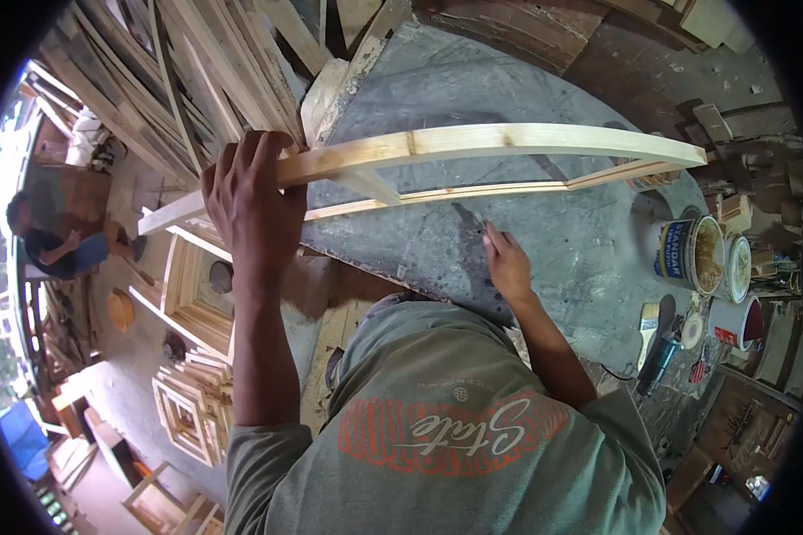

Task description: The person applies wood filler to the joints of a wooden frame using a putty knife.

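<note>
My left hand [254,201] is closed over the top rail of a long, pale wooden frame [459,141], near its left end. The frame is held on edge above a grey, stained tabletop [589,259], its lower rail close over the surface. Between the rails run short crosspieces. My right hand [509,267] is in front of the lower rail, fingers pinched together and pointing forward. A small, thin tip shows at its fingertips over a dark smudge on the table; I cannot tell what it is.
At the right stand an open putty tub [705,254] and a white-and-red bucket [736,323]. Nearby lie a paintbrush [649,325], a teal tool [660,364] and a tape roll [692,330]. Long planks [227,71] lean upper left; small frames [187,410] stack below. A person [53,241] is far left.
</note>
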`<action>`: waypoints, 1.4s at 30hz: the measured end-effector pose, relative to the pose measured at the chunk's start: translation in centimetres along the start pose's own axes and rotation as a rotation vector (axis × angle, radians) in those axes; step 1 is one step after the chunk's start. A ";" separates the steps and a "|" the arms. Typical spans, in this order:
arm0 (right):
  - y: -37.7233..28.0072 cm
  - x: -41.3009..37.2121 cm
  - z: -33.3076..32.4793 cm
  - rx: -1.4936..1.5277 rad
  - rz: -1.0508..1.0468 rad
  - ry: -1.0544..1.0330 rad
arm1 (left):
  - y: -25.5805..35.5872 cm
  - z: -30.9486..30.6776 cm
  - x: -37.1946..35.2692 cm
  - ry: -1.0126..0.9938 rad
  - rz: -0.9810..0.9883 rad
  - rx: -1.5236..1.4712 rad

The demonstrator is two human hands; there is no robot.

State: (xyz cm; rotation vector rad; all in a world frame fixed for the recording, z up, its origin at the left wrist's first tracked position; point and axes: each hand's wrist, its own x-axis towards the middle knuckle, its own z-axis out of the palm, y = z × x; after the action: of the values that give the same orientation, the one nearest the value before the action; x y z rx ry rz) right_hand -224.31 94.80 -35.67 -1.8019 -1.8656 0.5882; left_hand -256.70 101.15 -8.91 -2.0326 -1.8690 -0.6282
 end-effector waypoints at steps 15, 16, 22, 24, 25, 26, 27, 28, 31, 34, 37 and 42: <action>-3.3 3.3 5.6 -0.098 0.011 0.014 | -0.6 0.1 0.0 -0.016 0.029 -0.063; -3.3 3.5 5.8 -0.094 0.007 0.012 | -0.6 0.0 0.0 -0.034 0.017 -0.065; -3.8 3.6 5.3 -0.093 0.052 0.031 | -0.7 -0.1 0.2 -0.085 0.003 -0.059; -4.5 3.7 4.7 -0.074 0.068 0.036 | -0.8 -0.1 0.3 -0.080 0.004 -0.058; -4.7 3.6 4.6 -0.065 0.078 0.037 | -0.8 0.0 0.2 -0.073 0.007 -0.058; -4.8 3.7 4.6 -0.064 0.074 0.037 | -0.8 0.0 0.2 -0.066 0.010 -0.059; -4.8 3.8 4.7 -0.063 0.070 0.038 | -0.8 0.0 0.2 -0.071 0.007 -0.061; -4.9 4.0 4.8 -0.061 0.066 0.039 | -0.8 0.0 0.2 -0.076 0.005 -0.062; -4.9 4.4 5.2 -0.094 0.061 0.022 | -0.8 -0.1 0.3 -0.090 0.005 -0.059; -4.5 4.2 5.5 -0.150 0.078 0.004 | -1.0 0.3 0.3 -0.031 0.049 -0.066; -4.3 3.7 5.0 -0.126 0.059 0.059 | -1.1 0.4 0.4 -0.003 0.073 -0.065; -4.8 4.0 4.8 0.008 0.074 0.064 | -1.1 0.3 0.4 0.002 0.083 -0.073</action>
State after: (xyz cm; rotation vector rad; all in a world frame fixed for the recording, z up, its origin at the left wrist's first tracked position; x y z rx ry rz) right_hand -231.08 98.70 -36.38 -1.8690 -1.7593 0.5569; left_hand -257.73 101.75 -9.08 -2.1418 -1.7743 -0.6855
